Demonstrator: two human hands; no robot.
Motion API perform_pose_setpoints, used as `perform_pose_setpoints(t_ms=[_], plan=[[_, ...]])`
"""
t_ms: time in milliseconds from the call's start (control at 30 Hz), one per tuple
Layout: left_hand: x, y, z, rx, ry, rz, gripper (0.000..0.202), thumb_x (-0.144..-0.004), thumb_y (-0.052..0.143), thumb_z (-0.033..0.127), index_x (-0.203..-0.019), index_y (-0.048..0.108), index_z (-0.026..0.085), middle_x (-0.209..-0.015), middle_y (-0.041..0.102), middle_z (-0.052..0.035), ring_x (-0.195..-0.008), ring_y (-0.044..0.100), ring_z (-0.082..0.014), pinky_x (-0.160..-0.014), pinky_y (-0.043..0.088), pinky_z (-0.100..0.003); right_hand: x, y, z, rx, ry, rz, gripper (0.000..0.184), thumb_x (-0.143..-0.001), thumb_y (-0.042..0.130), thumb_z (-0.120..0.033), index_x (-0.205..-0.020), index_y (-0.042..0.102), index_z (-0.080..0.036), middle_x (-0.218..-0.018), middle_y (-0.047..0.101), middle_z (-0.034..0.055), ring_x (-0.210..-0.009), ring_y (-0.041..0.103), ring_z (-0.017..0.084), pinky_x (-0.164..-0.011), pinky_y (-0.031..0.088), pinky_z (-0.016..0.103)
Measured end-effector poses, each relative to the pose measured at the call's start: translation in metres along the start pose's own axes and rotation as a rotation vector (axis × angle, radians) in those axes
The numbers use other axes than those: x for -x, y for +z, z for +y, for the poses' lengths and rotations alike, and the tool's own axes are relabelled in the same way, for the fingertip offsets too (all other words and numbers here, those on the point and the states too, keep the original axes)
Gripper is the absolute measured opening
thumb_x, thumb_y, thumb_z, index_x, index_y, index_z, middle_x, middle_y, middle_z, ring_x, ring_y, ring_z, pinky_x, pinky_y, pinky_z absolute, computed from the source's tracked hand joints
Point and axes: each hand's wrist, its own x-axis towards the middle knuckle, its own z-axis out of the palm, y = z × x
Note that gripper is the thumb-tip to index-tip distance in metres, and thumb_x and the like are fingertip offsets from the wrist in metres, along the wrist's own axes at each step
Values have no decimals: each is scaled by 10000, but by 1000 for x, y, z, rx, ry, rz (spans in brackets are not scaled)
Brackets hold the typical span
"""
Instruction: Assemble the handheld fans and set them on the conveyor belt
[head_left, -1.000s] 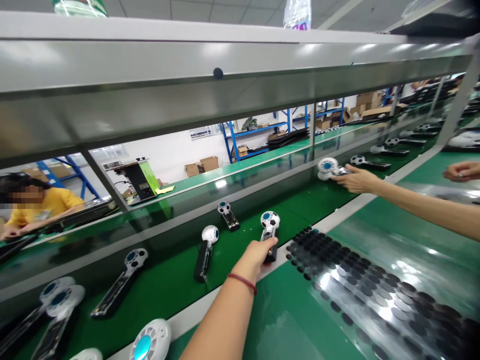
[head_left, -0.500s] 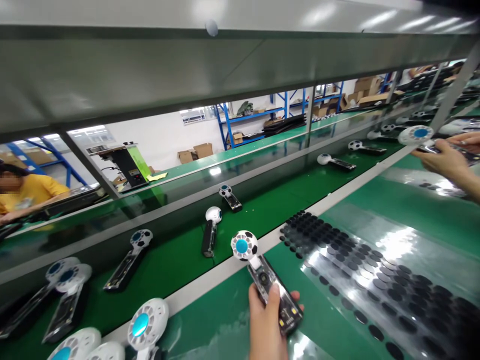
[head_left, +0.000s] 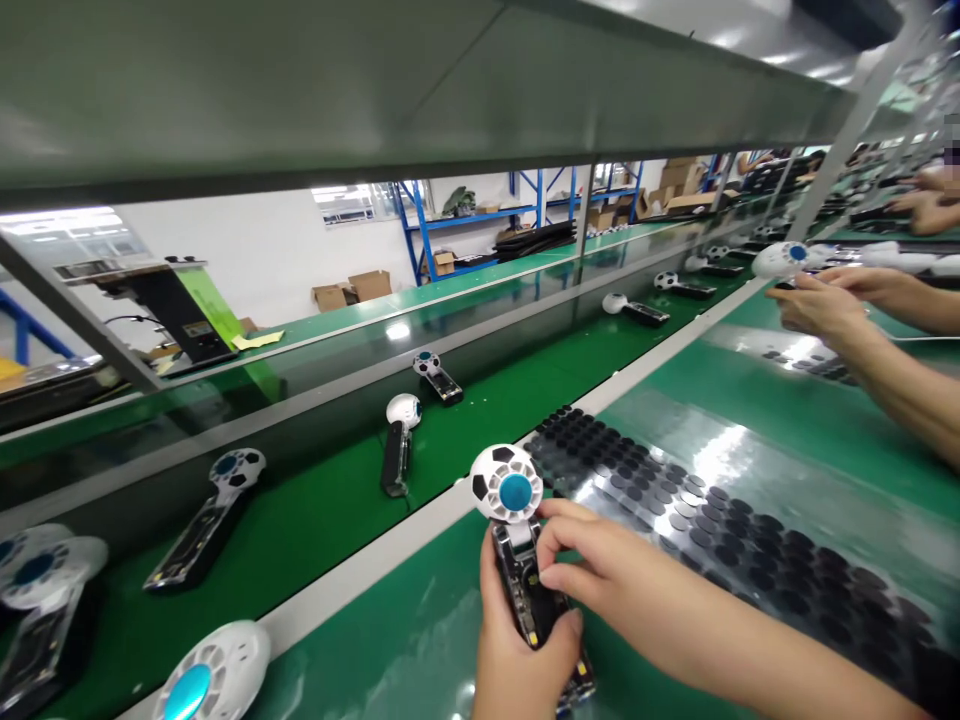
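Left hand grips the fan — its lower end hidden — while right hand fingers pinch its open handle.

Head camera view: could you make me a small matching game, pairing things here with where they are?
Things:
1. football-patterned fan
2. sheet of black round pads
3. white-headed fan with black handle
4. cardboard boxes

Places:
A. lying on the conveyor belt
B. held in both hands
C. on the floor by the far white wall
D. flat on the green bench, right of the hands

Pairs: 1-B, 2-D, 3-A, 4-C
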Motion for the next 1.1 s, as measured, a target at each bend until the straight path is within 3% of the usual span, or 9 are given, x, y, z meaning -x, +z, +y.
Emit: perform_pose_setpoints(t_ms=[100, 300, 667, 833, 967, 1100], plan=[[3, 2, 8, -50, -27, -7, 891, -533, 581, 228, -1326, 200, 87, -1201, 548, -174, -946, 594, -258, -748, 462, -303, 2, 3, -4, 53, 15, 8, 153, -782, 442, -107, -686, 482, -220, -953, 518, -5, -1013, 491, 182, -865, 372, 301], [5, 3, 10, -123, -26, -8, 902, -550, 586, 269, -1331, 182, 69, -1247, 515, -186, -1040, 561, -262, -814, 443, -295, -1, 9, -1, 73, 0, 51, 164, -772, 450, -76, -679, 458, -211, -957, 514, -26, -854, 519, 141, -778, 386, 272], [5, 2, 7, -156, -36, 2, 885, -558, 577, 312, -1325, 196, 91, -1267, 502, -182, -1101, 531, -263, -840, 430, -279, 4, 14, 3, 29, -19, 77, 177, -789, 431, -86, -668, 436, -215, -962, 493, -31, -786, 503, 120, -817, 380, 284], [4, 1, 5, -176, -43, 0, 879, -569, 577, 331, -1324, 195, 94, -1270, 497, -187, -1124, 507, -295, -856, 420, -326, 3, 18, 7, 35, 2, 82, 179, -781, 426, -72, -675, 420, -216, -977, 497, -25, -819, 522, 135, -758, 409, 277], [1, -2, 0, -6, -61, 4, 803, -595, 565, 365, -1296, 254, 128, -1306, 455, -164, -1192, 425, -318, -943, 339, -378, 2, 23, 11, 27, -36, 143, 187, -776, 411, -53, -694, 409, -221, -1044, 475, -28, -896, 526, 137, -808, 401, 282], [-2, -6, -5, 336, -121, -97, 661, -692, 482, 435, -1272, 286, 185, -1218, 538, -122, -1143, 483, -308, -918, 381, -380, 2, 27, 12, -20, -73, 161, 214, -759, 394, -25, -751, 423, -237, -1139, 430, -29, -980, 507, 130, -825, 401, 266]])
